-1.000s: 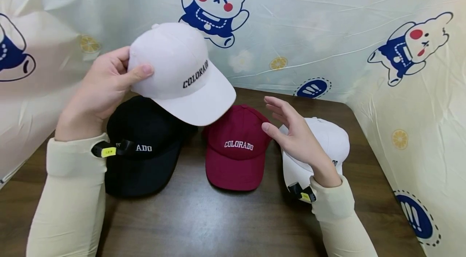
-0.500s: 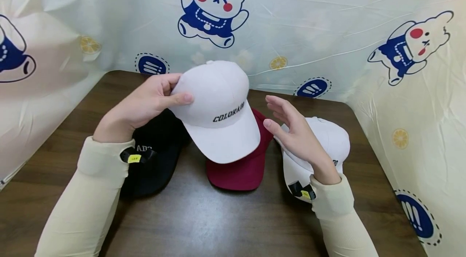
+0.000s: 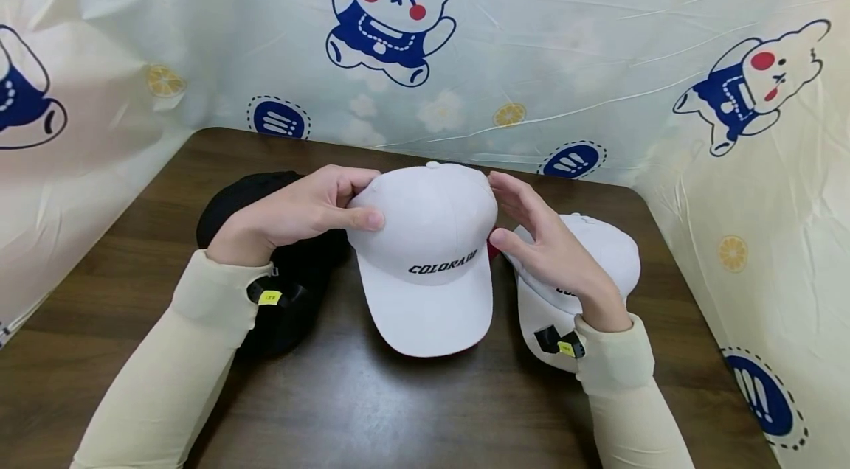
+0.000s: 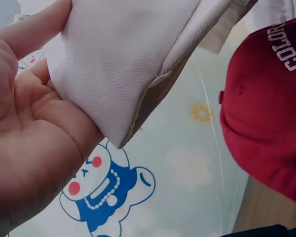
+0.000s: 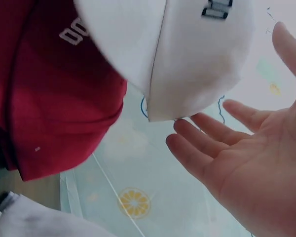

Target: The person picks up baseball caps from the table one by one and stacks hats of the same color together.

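A white baseball cap [image 3: 432, 233] with black COLORADO lettering hangs over the red cap [image 4: 266, 113], its brim toward me. My left hand [image 3: 312, 211] pinches its left side, thumb on the outside of the crown and fingers behind the edge. On the other side, my right hand [image 3: 547, 237] has its fingers extended, with fingertips right at the cap's lower edge in the right wrist view. The red cap is nearly all hidden in the head view, but both wrist views show it below the raised white cap.
At the left a black cap [image 3: 299, 307] lies on the brown wooden table [image 3: 372, 410], partly behind my left forearm. A second white cap [image 3: 600, 255] sits at the right, beneath my right hand. A cartoon-printed cloth [image 3: 518, 34] walls the back and sides.
My left hand has carried the white cap right and down from above the black cap, until it covers the red one. My right hand stays nearly in place, now beside the cap.
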The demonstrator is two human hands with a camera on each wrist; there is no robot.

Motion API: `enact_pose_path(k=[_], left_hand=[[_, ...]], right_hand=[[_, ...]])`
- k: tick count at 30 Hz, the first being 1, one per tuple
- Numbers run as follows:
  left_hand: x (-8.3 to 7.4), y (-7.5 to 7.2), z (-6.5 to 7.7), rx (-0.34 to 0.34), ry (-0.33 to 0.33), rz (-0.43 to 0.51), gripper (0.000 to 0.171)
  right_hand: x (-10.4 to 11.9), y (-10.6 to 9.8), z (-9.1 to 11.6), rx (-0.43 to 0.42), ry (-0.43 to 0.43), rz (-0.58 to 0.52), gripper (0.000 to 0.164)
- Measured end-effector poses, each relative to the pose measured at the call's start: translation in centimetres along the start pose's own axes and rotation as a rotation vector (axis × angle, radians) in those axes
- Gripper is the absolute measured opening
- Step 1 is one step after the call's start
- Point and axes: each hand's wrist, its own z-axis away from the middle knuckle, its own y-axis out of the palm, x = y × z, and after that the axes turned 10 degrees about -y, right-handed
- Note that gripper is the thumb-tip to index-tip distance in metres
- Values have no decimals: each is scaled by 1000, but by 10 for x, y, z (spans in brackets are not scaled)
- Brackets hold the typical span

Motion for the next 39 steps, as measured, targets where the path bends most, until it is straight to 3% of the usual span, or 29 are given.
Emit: enact_pose_path(k=[7,15,19,27,39], left_hand=[[0,8,-5,47,39,23,37],[2,27,-22,-7,46,85,33],[1,39,-36,-35,53,140,38],[-2,65,-68,-29,81,183,37],[4,104,-122,5,20,231,39]], right_hand=[[0,-9,3,23,3,22,71],[2,-31,15,0,-5,101,55],[5,-48,25,3,14,158,52],[11,-78,49,28,147,230,46],[3,-116,89,77,321,282,40]])
